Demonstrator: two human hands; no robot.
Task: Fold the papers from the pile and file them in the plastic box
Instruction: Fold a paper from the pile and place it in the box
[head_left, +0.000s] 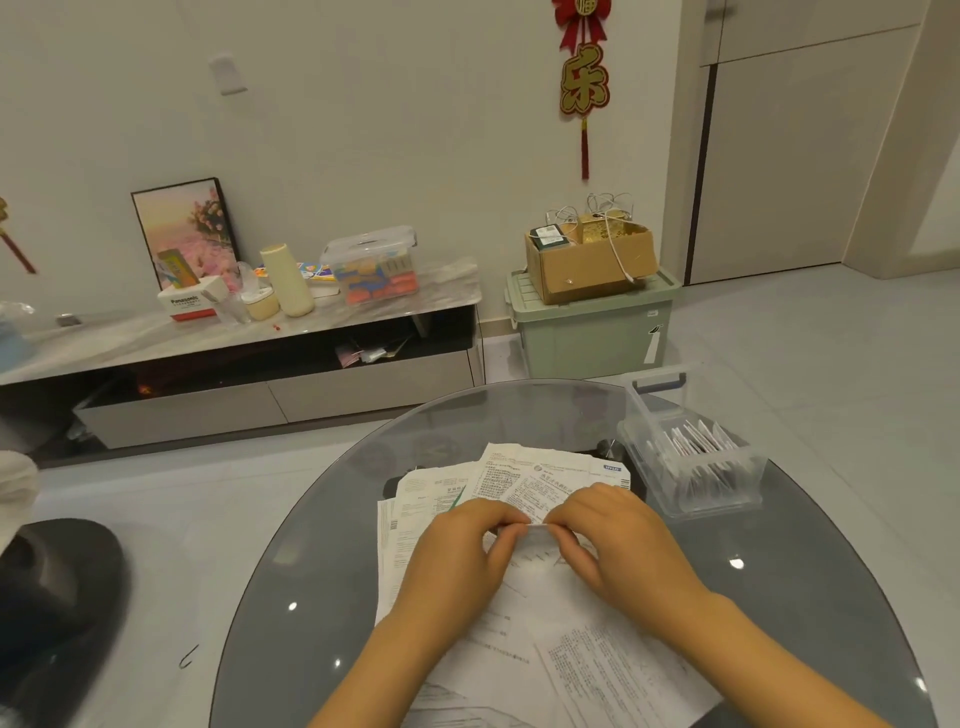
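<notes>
A pile of printed white papers (519, 478) lies spread on the round dark glass table (779, 597). Over the pile, my left hand (462, 545) and my right hand (618, 540) pinch the two ends of a small folded paper (535, 540) between fingertips and thumbs. The clear plastic box (722, 493) stands open to the right of the pile, with several folded papers standing upright inside it. Its lid with a blue latch (660, 384) leans at the box's far end.
More sheets (623, 670) lie near the table's front edge. Beyond the table are a low cabinet (260, 374) with a clear container and bottles on it, a green storage bin (592, 332) carrying a cardboard box, and grey floor tiles. A dark chair base (52, 582) sits at left.
</notes>
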